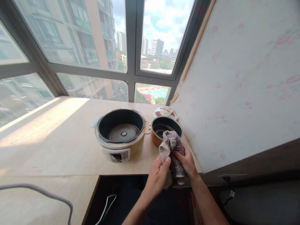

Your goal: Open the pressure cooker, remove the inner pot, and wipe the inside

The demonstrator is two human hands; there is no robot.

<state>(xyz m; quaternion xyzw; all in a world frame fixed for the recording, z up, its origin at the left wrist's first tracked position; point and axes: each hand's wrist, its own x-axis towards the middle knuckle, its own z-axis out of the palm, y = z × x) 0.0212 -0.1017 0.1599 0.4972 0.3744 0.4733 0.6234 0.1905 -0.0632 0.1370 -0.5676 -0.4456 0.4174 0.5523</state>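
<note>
A grey-brown cloth (174,142) is bunched up between both hands, just in front of a small round pot. My left hand (157,176) pinches the cloth's pale edge, thumb on top. My right hand (187,161) grips the darker side of the same cloth. The pot (156,139) has a dark inside and a brown outside, and the cloth hides part of its near rim. To its left sits a cream electric cooker (137,148), lidless, with a dark inner pot and a control panel at the front.
A lid (166,113) lies behind the small pot on the wooden counter (70,150). Windows (91,37) rise behind, and a flowered wall (239,84) stands at the right. A grey cable (42,191) crosses the lower left, and a white cable (106,206) hangs below the counter.
</note>
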